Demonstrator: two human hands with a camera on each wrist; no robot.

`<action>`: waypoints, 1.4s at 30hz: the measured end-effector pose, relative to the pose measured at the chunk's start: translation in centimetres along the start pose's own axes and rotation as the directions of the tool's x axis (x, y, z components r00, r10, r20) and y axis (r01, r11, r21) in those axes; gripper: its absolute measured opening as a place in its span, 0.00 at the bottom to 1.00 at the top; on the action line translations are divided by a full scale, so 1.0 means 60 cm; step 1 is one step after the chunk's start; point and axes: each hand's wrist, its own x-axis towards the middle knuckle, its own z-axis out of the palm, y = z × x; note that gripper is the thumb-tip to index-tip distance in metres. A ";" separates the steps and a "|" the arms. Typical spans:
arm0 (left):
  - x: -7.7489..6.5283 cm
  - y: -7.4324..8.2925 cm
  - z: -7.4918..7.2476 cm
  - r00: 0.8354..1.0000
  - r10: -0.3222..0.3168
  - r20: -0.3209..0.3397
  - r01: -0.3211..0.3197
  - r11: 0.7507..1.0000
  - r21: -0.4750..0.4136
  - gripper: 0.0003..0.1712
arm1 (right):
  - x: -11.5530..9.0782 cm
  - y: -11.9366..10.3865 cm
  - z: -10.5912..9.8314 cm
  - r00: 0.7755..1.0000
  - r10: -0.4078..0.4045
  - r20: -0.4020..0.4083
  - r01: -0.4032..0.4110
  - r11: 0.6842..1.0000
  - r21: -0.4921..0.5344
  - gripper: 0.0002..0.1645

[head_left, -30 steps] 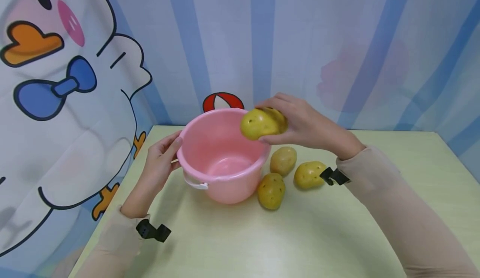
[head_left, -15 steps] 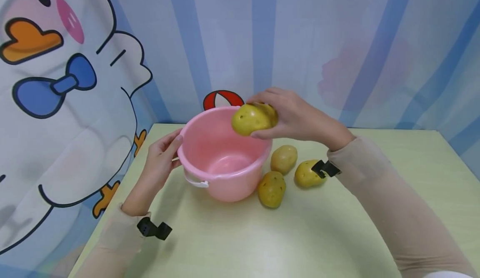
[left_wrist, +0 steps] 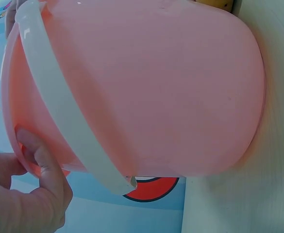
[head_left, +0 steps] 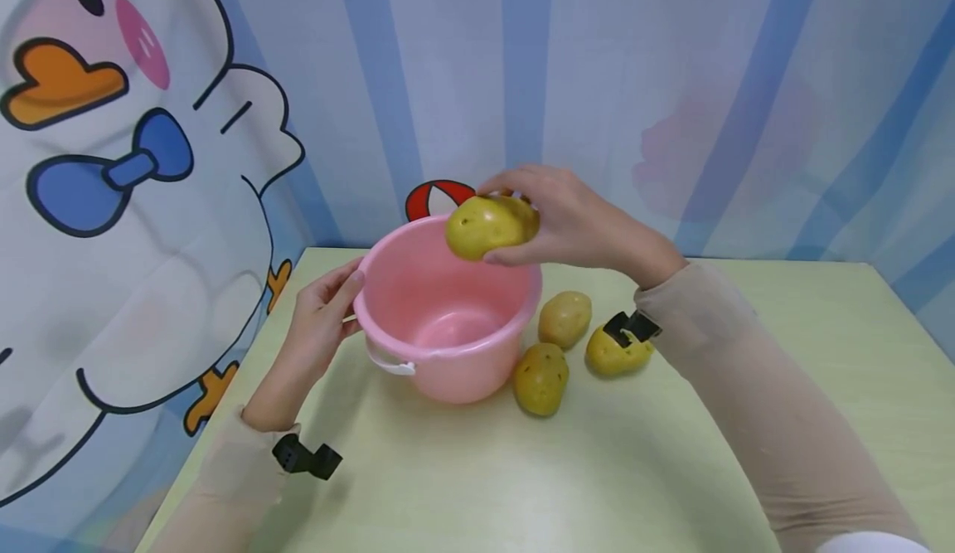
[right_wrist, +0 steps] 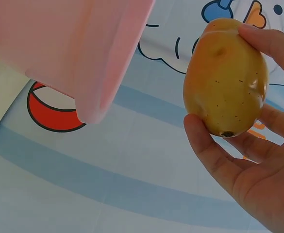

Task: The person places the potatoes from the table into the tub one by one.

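A pink bucket with a white handle stands upright on the table, and its visible inside holds nothing. My left hand pinches the bucket's rim at its left side; in the left wrist view the fingers curl over that rim. A yellow-brown potato is gripped between thumb and fingers of my right hand, above the right back part of the bucket's opening. The right wrist view shows this potato apart from the bucket wall.
Three more potatoes lie on the table right of the bucket: one at the back, one at the front, one farther right, partly covered by the wrist camera. A printed curtain hangs behind the pale table.
My right hand has carried the potato leftward and slightly up, from over the bucket's right rim to farther over its opening. The left hand and bucket have stayed put.
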 end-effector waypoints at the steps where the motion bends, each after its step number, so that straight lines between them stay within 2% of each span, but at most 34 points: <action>1: 0.000 0.000 0.000 1.000 0.000 0.000 0.000 1.000 0.001 0.31 | 0.001 0.000 0.000 1.000 -0.007 -0.002 0.007 1.000 0.009 0.32; 5: 0.000 0.001 0.001 1.000 -0.001 0.000 0.001 1.000 -0.003 0.31 | 0.004 -0.001 -0.004 1.000 -0.016 -0.009 0.016 1.000 0.026 0.30; 18: 0.000 0.005 0.000 0.999 -0.033 -0.015 0.034 0.999 0.021 0.32 | -0.008 0.013 -0.009 0.999 0.041 0.007 -0.041 0.999 0.024 0.28; 27: -0.001 0.002 -0.001 1.000 -0.009 -0.010 0.009 1.000 -0.005 0.31 | -0.016 0.024 -0.008 0.999 0.045 0.016 -0.045 0.998 0.035 0.27; 42: -0.002 0.003 0.000 1.000 -0.006 -0.009 0.006 1.000 -0.009 0.30 | -0.043 0.049 -0.008 0.994 0.111 0.023 -0.112 0.992 0.058 0.27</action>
